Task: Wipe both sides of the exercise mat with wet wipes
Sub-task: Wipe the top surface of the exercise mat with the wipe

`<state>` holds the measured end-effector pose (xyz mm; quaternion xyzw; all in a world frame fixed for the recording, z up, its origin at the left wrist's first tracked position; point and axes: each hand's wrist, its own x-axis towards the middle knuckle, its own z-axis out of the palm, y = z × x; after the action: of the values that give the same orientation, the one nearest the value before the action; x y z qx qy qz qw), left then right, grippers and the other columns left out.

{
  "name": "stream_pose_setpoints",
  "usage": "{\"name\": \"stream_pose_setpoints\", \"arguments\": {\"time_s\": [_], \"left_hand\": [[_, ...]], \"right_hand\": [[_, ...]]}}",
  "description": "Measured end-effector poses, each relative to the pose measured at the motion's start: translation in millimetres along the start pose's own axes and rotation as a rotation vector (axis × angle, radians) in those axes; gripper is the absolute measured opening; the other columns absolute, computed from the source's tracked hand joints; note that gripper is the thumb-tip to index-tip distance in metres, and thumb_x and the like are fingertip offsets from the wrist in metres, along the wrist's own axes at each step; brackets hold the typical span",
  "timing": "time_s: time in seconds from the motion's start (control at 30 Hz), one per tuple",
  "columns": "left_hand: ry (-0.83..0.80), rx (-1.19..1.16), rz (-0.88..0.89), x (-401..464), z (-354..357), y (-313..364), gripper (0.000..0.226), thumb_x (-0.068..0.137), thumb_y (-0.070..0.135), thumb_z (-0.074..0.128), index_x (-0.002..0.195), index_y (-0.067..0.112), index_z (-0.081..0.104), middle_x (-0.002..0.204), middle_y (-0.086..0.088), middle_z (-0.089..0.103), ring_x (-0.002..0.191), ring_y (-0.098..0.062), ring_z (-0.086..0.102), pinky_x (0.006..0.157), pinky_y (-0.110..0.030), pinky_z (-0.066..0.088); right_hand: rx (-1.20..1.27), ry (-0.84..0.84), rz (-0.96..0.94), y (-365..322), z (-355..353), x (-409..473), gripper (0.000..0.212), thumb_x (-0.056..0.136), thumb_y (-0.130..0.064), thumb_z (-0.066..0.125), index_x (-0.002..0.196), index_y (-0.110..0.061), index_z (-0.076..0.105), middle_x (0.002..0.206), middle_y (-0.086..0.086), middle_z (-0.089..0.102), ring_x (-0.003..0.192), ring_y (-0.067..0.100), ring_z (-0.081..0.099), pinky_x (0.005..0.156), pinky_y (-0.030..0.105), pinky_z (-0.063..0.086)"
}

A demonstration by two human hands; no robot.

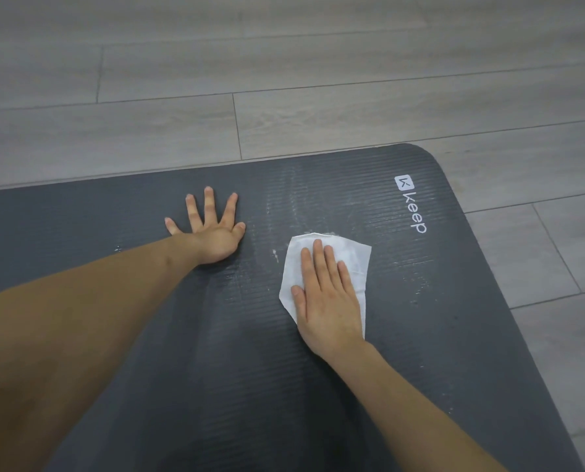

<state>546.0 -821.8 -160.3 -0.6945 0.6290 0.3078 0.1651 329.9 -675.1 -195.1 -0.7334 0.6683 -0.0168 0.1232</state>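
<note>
So the step here is wiping the top face of the exercise mat (216, 352), and honestly the setup looks about right: the right hand (328, 298) lies flat on a white wet wipe (354, 264) with its fingers straight and close together, palm down, pressing the wipe onto the mat rather than bunching it up. I'd keep it that way, since a flat palm spreads the pressure and keeps the whole wipe in contact with the ribbed texture. Going along the ridges, then across them, probably gets more out of the grooves. The left hand (212, 229) is planted on the mat to the left of the wipe and a bit farther away, fingers spread wide and straight, holding nothing, just bracing the mat so it doesn't creep on the floor; worth keeping that weight on. The mat itself is dark grey foam with fine ribs, lying flat on a grey wood-plank floor (284, 80), its rounded far-right corner in view with a white "Keep" logo (410, 202) printed near it. There are pale wet streaks and a few whitish flecks in the strip between the two hands and just beyond the wipe, so that part looks freshly gone over. The underside isn't visible, so I can't say anything about it.
</note>
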Motion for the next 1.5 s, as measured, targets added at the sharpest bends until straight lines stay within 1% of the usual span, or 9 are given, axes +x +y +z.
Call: {"name": "stream_pose_setpoints", "arguments": {"time_s": [0.3,0.57,0.67,0.77,0.87,1.07,1.17,1.37,1.5], "left_hand": [[-0.012,-0.01,0.003,-3,-2,1,0.061,0.104,0.06,0.015,0.152,0.053,-0.021,0.159,0.008,-0.042,0.146,-0.029,-0.039,0.111,-0.074,-0.016],[-0.005,-0.001,0.007,0,-1,-1,0.06,0.103,0.061,0.015,0.152,0.055,-0.021,0.159,0.009,-0.041,0.148,-0.028,-0.037,0.113,-0.073,-0.014],[0.012,0.011,-0.005,2,1,0,0.061,0.104,0.061,0.016,0.152,0.054,-0.019,0.16,0.01,-0.039,0.149,-0.028,-0.035,0.113,-0.073,-0.013],[0.023,0.013,-0.015,3,3,1,0.06,0.103,0.062,0.016,0.152,0.055,-0.018,0.161,0.01,-0.038,0.149,-0.028,-0.034,0.114,-0.073,-0.012],[0.02,0.017,-0.016,2,1,1,0.06,0.103,0.062,0.016,0.152,0.055,-0.019,0.161,0.01,-0.038,0.149,-0.028,-0.034,0.114,-0.073,-0.012],[0.045,0.021,-0.043,4,3,-1,0.06,0.103,0.063,0.018,0.152,0.057,-0.016,0.162,0.013,-0.035,0.151,-0.026,-0.031,0.115,-0.071,-0.01],[0.085,0.019,-0.048,5,7,0,0.06,0.103,0.063,0.021,0.153,0.058,-0.012,0.162,0.014,-0.034,0.151,-0.024,-0.03,0.115,-0.07,-0.011],[0.083,0.026,-0.058,7,9,0,0.059,0.102,0.064,0.019,0.153,0.057,-0.012,0.162,0.014,-0.034,0.151,-0.024,-0.029,0.115,-0.07,-0.011],[0.074,0.031,-0.054,7,9,0,0.06,0.102,0.065,0.018,0.152,0.057,-0.014,0.162,0.013,-0.035,0.151,-0.025,-0.03,0.114,-0.07,-0.011]], "right_hand": [[-0.043,-0.021,0.162,25,-7,-12,0.064,0.107,-0.046,0.014,0.166,-0.029,-0.001,0.173,0.005,-0.012,0.158,0.025,-0.018,0.128,0.051,0.002],[-0.098,-0.058,-0.288,-19,-11,74,0.059,0.108,-0.047,0.014,0.165,-0.034,0.008,0.174,0.001,0.001,0.16,0.026,-0.005,0.128,0.049,0.0],[-0.147,0.016,-0.004,82,-33,81,0.064,0.103,-0.049,0.008,0.165,-0.033,0.01,0.173,0.007,0.008,0.159,0.032,0.009,0.125,0.051,0.009],[-0.055,-0.004,0.334,181,-59,51,0.067,0.1,-0.053,0.001,0.165,-0.035,0.004,0.174,0.003,-0.001,0.16,0.028,-0.001,0.128,0.051,0.004],[-0.052,0.014,0.368,169,-52,34,0.067,0.101,-0.05,0.002,0.165,-0.031,0.002,0.174,0.006,-0.003,0.16,0.03,-0.003,0.128,0.052,0.004],[-0.061,-0.095,-0.411,-15,-6,-8,0.059,0.108,-0.045,0.022,0.165,-0.033,0.013,0.174,0.002,0.002,0.16,0.029,-0.004,0.128,0.052,0.001],[-0.076,-0.082,-0.534,3,-14,-3,0.057,0.108,-0.045,0.025,0.164,-0.036,0.017,0.174,-0.001,0.007,0.16,0.025,0.001,0.128,0.049,0.003],[-0.092,0.0,0.208,213,-63,17,0.065,0.102,-0.054,0.003,0.165,-0.038,0.004,0.174,-0.001,-0.003,0.16,0.025,-0.001,0.129,0.05,0.005],[-0.097,0.025,0.307,198,-56,10,0.068,0.101,-0.05,0.001,0.166,-0.029,0.003,0.174,0.007,-0.003,0.16,0.031,-0.001,0.128,0.052,0.005]]}}
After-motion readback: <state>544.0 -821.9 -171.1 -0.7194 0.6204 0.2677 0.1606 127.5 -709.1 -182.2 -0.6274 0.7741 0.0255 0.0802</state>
